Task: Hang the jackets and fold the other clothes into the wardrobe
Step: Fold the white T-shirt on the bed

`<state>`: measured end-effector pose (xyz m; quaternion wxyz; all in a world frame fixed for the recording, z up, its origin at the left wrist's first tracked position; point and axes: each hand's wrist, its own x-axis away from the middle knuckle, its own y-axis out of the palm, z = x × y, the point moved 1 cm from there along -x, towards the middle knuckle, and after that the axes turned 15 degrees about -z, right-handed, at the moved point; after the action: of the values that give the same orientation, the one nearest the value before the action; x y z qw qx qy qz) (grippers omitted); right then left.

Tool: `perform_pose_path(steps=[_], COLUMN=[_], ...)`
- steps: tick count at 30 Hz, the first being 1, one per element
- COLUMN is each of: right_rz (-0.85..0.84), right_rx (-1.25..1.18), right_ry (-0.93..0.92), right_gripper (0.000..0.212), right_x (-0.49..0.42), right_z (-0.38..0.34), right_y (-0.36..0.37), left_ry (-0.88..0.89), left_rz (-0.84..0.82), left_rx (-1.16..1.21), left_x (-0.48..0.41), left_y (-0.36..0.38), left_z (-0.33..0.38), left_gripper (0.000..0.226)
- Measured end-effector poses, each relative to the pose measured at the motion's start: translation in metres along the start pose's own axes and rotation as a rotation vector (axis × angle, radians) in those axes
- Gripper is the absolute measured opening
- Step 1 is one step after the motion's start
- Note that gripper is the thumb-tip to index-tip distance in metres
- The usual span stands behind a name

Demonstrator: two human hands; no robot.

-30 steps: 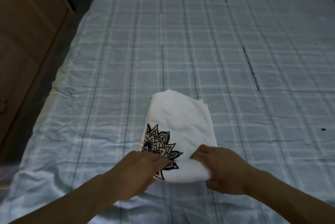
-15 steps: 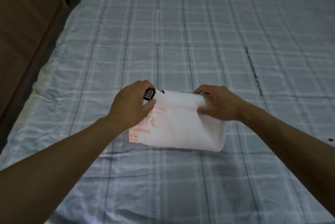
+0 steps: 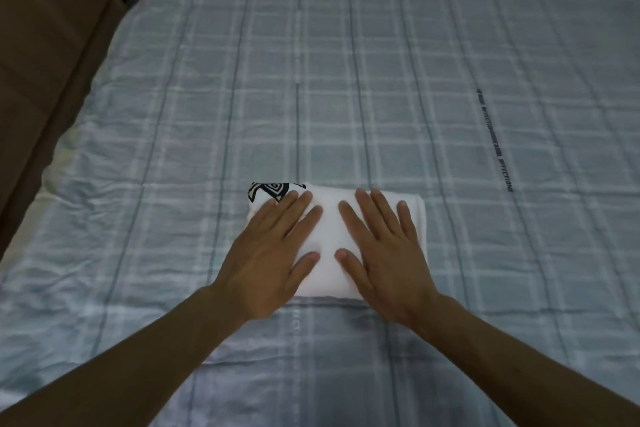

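Both the left hand (image 3: 268,260) and right hand (image 3: 384,253) lie flat, fingers straight, gripping nothing, pressing the folded white shirt (image 3: 329,222) directly beneath them on the bed (image 3: 346,80); its long axis runs crosswise, equally near both

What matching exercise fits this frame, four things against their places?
Things:
1 left hand
2 right hand
3 black print
4 cabinet

Places:
a far left corner of the shirt
b flat on the shirt's right half
c beside the bed, at the picture's left edge
d flat on the shirt's left half

Pairs: 1-d, 2-b, 3-a, 4-c.
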<state>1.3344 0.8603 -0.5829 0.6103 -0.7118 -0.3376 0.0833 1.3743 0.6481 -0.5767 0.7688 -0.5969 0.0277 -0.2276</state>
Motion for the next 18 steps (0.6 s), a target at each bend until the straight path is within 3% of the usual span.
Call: perform_pose_path(steps=[6, 18], right_rz=[-0.005, 0.132], right_rx=[-0.044, -0.134], right_ry=[-0.042, -0.125], right_gripper=[0.066, 0.067], right_x=[-0.023, -0.046], right_z=[0.014, 0.031], right_y=[0.01, 0.027], left_ry=[-0.007, 0.033], left_rz=[-0.097, -0.024], left_rx=[0.01, 0.066], left_x=[-0.017, -0.038], left_y=[0.015, 0.035], left_z=[-0.02, -0.036], left_gripper=[0.066, 0.065])
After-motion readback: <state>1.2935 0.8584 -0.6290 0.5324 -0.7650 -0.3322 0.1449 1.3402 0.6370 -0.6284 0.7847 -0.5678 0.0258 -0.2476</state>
